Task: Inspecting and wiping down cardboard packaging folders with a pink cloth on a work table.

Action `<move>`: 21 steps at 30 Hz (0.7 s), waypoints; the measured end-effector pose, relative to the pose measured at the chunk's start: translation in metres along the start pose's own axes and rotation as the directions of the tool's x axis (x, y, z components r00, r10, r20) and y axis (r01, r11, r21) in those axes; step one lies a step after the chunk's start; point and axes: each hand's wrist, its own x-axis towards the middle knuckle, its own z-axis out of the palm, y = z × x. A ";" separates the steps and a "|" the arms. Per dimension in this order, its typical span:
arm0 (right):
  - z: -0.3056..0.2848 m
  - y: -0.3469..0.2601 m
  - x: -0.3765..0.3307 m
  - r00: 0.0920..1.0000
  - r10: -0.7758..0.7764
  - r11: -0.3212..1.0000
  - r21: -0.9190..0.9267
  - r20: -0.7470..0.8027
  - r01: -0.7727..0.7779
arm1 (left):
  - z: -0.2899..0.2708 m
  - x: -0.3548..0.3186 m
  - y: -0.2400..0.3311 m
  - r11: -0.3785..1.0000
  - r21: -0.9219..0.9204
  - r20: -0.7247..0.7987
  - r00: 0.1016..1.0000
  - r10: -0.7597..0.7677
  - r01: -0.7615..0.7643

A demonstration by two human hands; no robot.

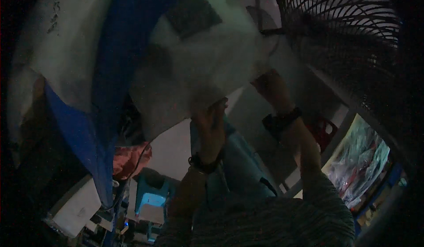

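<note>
The picture is very dark and partly smeared. A large pale sheet, which looks like thin plastic or cloth, hangs in front of me. My left hand, with a dark band at its wrist, is at the sheet's lower edge. Its fingers are closed on that edge, their tips dim against the sheet. Farther right and higher, my right hand grips the sheet's right side with bent fingers. It wears a dark wristwatch or band.
A dark fan-like wire cage stands at the upper right. Blue and white fabric hangs at left. Below are a blue stool, reddish cloth and a white box. Clear plastic wrap and a red object lie right.
</note>
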 end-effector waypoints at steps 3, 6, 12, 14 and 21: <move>-0.035 -0.050 -0.001 0.999 -0.021 0.995 0.094 -0.026 0.024 | 0.013 0.006 0.016 0.999 -0.031 -0.127 0.992 0.028 -0.032; -0.043 -0.054 -0.010 0.932 -0.277 0.955 0.038 -0.234 0.293 | 0.009 0.012 0.027 0.923 0.372 0.014 0.995 0.098 -0.096; -0.023 -0.050 -0.002 0.985 0.171 0.174 0.984 0.014 -0.045 | 0.004 0.023 0.012 0.992 0.029 -0.026 0.992 0.124 -0.124; -0.026 -0.050 -0.005 0.989 0.146 0.184 0.983 -0.013 -0.014 | 0.008 0.027 0.018 0.996 -0.044 -0.028 0.996 0.081 -0.082; -0.050 -0.082 -0.004 0.992 0.122 0.224 0.975 -0.025 -0.003 | 0.002 0.027 0.040 0.974 0.199 0.001 0.994 0.110 -0.108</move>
